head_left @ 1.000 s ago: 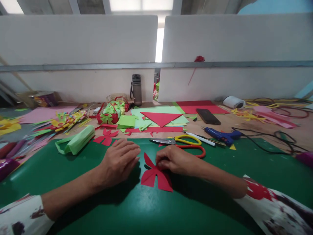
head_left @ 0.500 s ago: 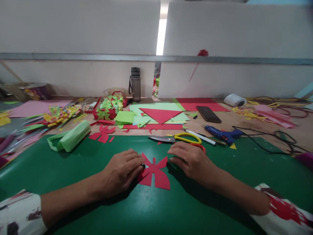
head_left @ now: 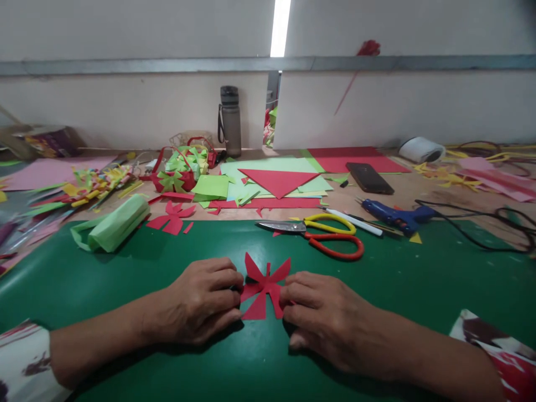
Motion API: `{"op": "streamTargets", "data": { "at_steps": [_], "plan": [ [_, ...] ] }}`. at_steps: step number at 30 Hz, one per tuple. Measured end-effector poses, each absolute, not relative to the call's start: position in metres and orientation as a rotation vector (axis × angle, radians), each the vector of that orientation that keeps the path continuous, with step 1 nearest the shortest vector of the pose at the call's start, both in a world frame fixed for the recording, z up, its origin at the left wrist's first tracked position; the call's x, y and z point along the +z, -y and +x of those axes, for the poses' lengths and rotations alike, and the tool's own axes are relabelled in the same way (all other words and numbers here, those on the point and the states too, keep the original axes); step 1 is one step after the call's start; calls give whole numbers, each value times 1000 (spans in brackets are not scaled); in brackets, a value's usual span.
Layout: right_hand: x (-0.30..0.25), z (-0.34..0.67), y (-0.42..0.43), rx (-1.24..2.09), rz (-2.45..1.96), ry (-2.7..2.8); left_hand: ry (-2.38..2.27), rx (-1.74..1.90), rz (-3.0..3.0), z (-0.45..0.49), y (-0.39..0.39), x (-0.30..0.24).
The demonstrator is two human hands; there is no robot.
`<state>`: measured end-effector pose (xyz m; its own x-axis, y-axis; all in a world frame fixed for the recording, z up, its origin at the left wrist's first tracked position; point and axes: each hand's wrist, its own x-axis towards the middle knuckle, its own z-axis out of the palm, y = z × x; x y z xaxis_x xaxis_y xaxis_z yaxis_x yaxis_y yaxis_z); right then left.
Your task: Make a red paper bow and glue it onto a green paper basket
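Note:
A red paper flower cutout (head_left: 267,286) with several petals lies on the green mat (head_left: 234,368), between my hands. At its left side, my left hand (head_left: 209,298) has its fingers curled on the edge of a petal; the thumb is low, near the mat. My right hand (head_left: 318,307) grips the lower right petal, its fingers covering that petal's outer part. Just beyond the cutout lie scissors (head_left: 322,231) with one yellow and one red handle, blades pointing left. A second red cutout (head_left: 171,218) rests at the mat's far left edge.
At the left is a rolled light green paper piece (head_left: 119,223). Behind are a red paper basket (head_left: 173,181), a folded red sheet (head_left: 278,181), a bottle (head_left: 230,123) and a phone (head_left: 368,178). To the right lies a blue glue gun (head_left: 396,215) with its black cord.
My right hand has come left and down from near the scissors onto the cutout's lower right petal. The scissors' red handle is uncovered now. The camera view has tilted down.

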<state>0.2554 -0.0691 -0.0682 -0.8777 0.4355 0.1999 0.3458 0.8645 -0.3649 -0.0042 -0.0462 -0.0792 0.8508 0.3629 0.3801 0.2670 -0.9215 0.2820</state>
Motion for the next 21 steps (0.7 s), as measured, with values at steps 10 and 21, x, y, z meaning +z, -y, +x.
{"op": "streamTargets", "data": {
  "at_steps": [10, 21],
  "plan": [
    [-62, 274, 63, 291, -789, 2364, -562, 1069, 2815, -8, 46, -85],
    [-70, 269, 65, 420, -874, 2623, -691, 407, 2906, 10, 45, -82]
  ]
}}
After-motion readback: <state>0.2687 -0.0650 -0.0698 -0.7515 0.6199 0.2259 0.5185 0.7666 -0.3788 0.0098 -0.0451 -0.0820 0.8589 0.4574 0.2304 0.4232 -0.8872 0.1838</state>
